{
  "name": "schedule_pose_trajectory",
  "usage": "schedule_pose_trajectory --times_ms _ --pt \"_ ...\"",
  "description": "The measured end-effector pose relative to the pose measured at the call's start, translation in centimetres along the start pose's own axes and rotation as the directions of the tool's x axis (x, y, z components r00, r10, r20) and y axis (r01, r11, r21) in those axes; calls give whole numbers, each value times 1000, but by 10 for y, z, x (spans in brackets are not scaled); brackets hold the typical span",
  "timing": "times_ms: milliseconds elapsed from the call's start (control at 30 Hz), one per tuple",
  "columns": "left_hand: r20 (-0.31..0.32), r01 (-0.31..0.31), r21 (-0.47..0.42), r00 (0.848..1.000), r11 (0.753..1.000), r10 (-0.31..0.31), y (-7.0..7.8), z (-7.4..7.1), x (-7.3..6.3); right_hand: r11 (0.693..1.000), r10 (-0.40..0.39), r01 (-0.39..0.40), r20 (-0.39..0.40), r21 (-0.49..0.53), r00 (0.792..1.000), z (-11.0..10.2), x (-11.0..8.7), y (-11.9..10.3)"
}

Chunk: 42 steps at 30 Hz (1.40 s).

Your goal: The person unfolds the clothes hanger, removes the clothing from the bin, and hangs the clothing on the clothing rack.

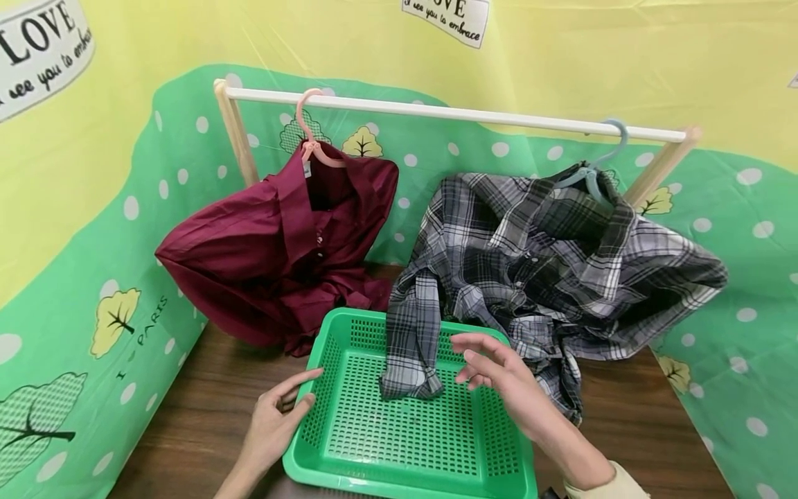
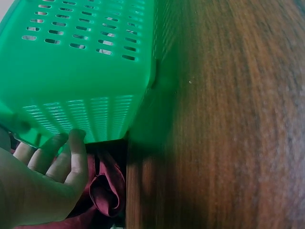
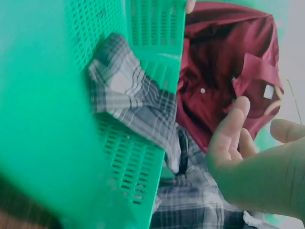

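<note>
A green plastic basket (image 1: pixel 349 474) stands on the table between the hands, and a sleeve (image 1: pixel 413 346) of the grey plaid shirt hangs down into it. At the basket's left rim, my left hand (image 1: pixel 271 423) touches the side with relaxed fingers; in the left wrist view its fingertips lie against the slotted wall. My right hand (image 1: pixel 508 378) hovers over the basket's right side near the sleeve, fingers loosely bent, with nothing in them. The plaid shirt (image 1: pixel 474 270) hangs on a blue hanger (image 1: pixel 616 142). Beside it, a maroon shirt (image 1: pixel 249 242) hangs on a pink hanger (image 1: pixel 302 114).
Both hangers hook over the white rail (image 1: pixel 436 109) of a rack with wooden posts (image 1: pixel 235 132). Behind it and at both sides is a yellow and green printed cloth (image 1: pixel 187 152). Dark wood table (image 1: pixel 206 409) shows around the basket.
</note>
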<state>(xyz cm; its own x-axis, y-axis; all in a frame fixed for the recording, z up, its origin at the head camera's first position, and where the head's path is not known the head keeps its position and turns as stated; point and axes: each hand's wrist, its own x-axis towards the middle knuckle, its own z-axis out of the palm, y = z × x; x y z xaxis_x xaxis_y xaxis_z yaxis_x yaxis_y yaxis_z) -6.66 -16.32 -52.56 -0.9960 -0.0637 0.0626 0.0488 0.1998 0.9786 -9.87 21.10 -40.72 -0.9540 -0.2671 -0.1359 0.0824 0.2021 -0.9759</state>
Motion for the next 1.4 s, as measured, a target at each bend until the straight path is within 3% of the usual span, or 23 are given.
schedule_pose_trajectory --times_ms 300,533,700,1000,1233,1400 --pt "-3 -19 1 1000 1000 19 0 -1 -1 993 87 -96 131 70 988 12 16 1" --pt "5 -4 -4 1000 1000 4 0 0 -1 938 256 -263 59 228 965 25 34 15" --pt "-2 -9 -6 1000 1000 9 0 1 -1 922 306 -313 66 230 950 26 40 24" --pt "7 22 -14 1000 1000 -22 1 -1 0 886 384 -416 176 206 906 29 46 36" --pt "10 54 -20 998 998 -54 1 -1 0 898 347 -382 182 217 920 28 42 29" --pt "6 42 -21 999 999 -42 1 -1 -1 932 256 -281 136 228 957 23 32 16"
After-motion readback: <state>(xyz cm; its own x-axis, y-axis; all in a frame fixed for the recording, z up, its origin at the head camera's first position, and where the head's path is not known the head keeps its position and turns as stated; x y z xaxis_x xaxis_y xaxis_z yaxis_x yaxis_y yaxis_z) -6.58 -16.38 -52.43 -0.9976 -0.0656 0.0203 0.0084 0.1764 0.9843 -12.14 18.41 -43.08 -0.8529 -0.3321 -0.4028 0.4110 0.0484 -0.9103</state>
